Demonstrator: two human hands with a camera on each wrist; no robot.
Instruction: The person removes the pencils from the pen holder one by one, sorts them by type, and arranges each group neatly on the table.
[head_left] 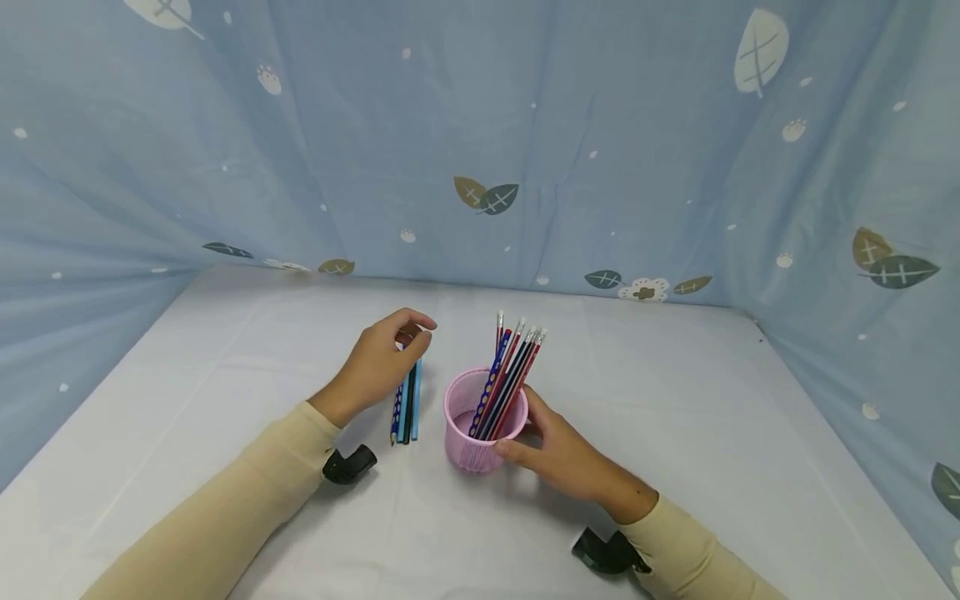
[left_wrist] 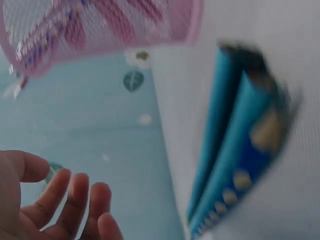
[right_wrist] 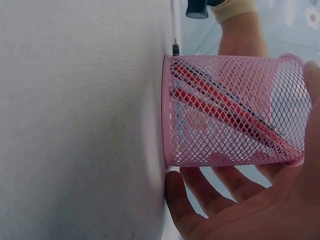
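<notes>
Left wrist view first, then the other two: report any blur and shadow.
Left wrist view: the loose pencils are smeared, their near ends worst; head view: crisper, with soft shadow on the white tabletop below the right hand; right wrist view: the weave of the pink mesh pencil cup is fairly distinct, while the tabletop darkens toward the lower left.

Left sleeve (head_left: 232, 500): long beige cloth is covering the arm
Right sleeve (head_left: 693, 554): matching beige cloth is wrinkling slightly
Wrist cameras (head_left: 603, 557): black, bent casings are jutting out
</notes>
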